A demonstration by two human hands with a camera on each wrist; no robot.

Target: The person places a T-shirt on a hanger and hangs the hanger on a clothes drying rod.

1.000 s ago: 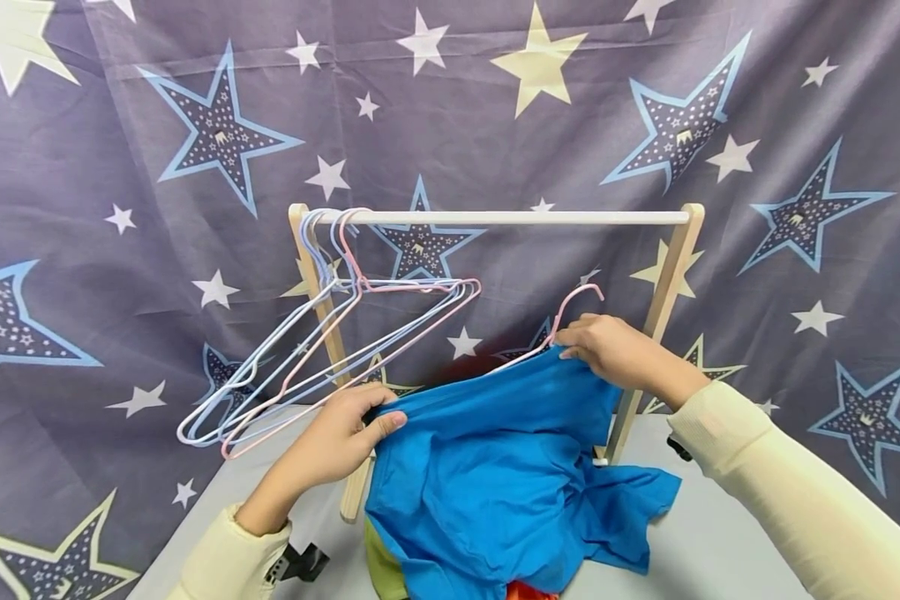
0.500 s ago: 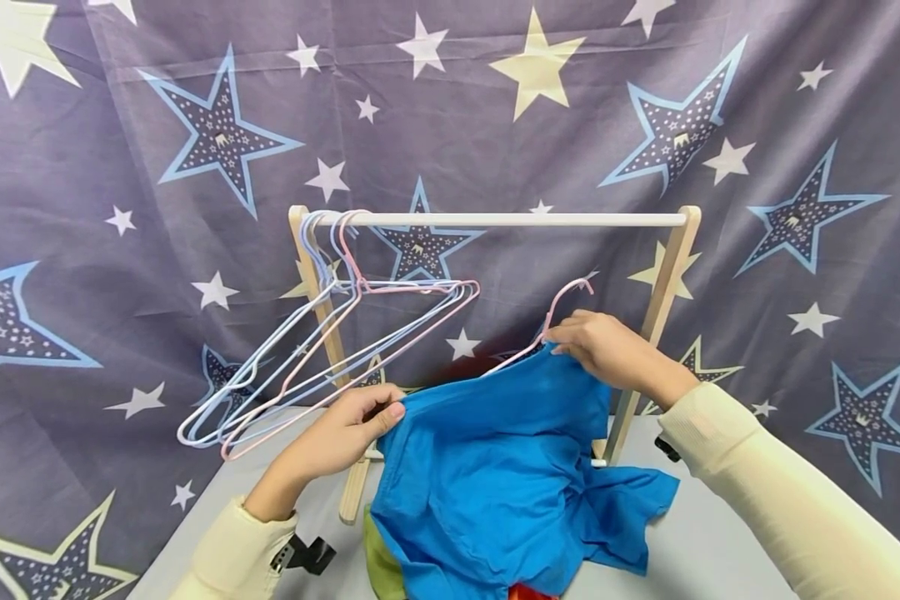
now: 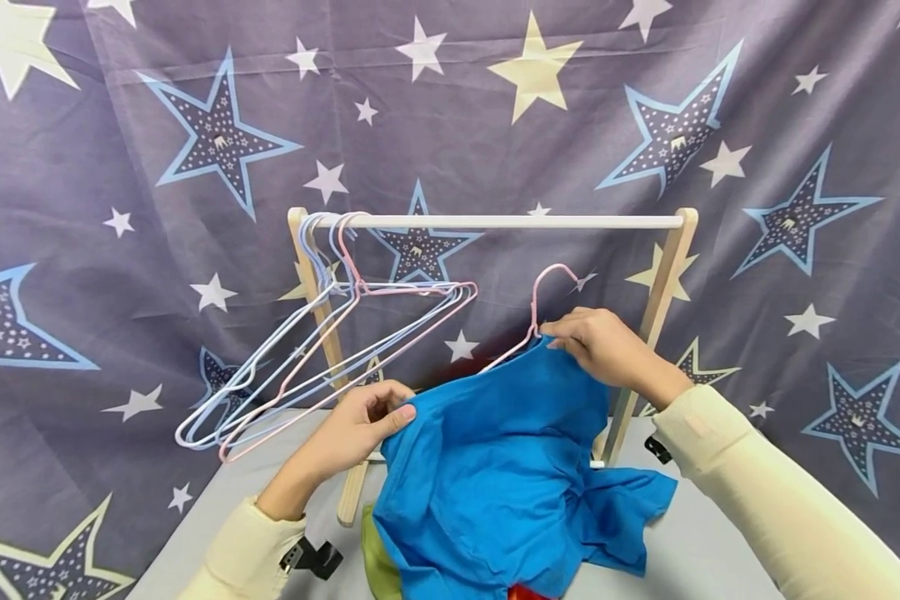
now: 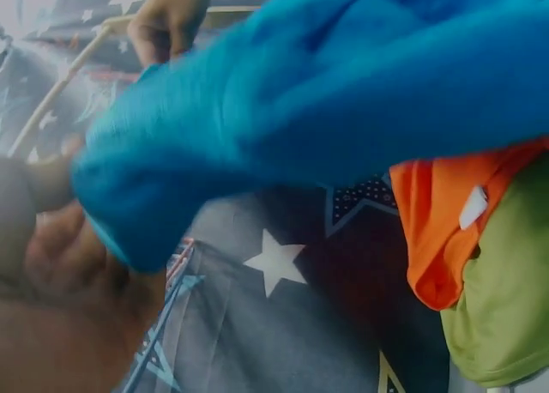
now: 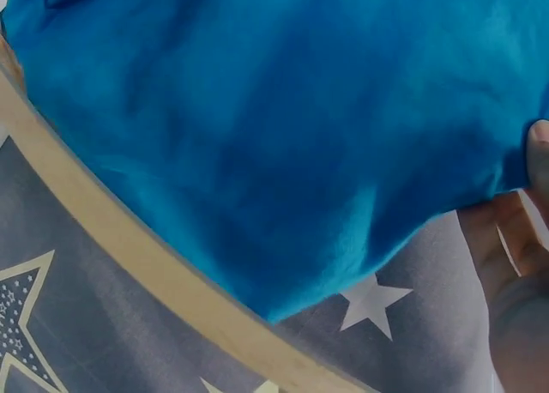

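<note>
The left hand (image 3: 360,425) pinches the upper edge of a blue garment (image 3: 495,467), its thumb lying on the near face of the cloth. The right hand (image 3: 603,346) grips the same edge farther along, with thumb and fingers drawn together right beside the neck of a pink hanger (image 3: 536,302). The garment is stretched between the hands, its edge slanting up toward the right hand, while its lower part falls in loose folds and one flap spreads to the right over the pale desk (image 3: 697,533).

The hanger's hook rises above the cloth, below the white bar (image 3: 532,222) of a wooden rack and apart from it. One arm of the hanger slopes down to the left behind the garment's edge; whether it runs inside the cloth or only behind it is hard to tell. On the left end of the bar hangs a bunch of white, blue and pink hangers (image 3: 360,287), near the left hand.

Under the blue garment, a green cloth (image 3: 380,560) shows at the lower left, and an orange cloth (image 4: 437,238) with a small white tag (image 4: 473,207) lies against it. A purple-grey curtain (image 3: 450,125) patterned with stars covers the background.
</note>
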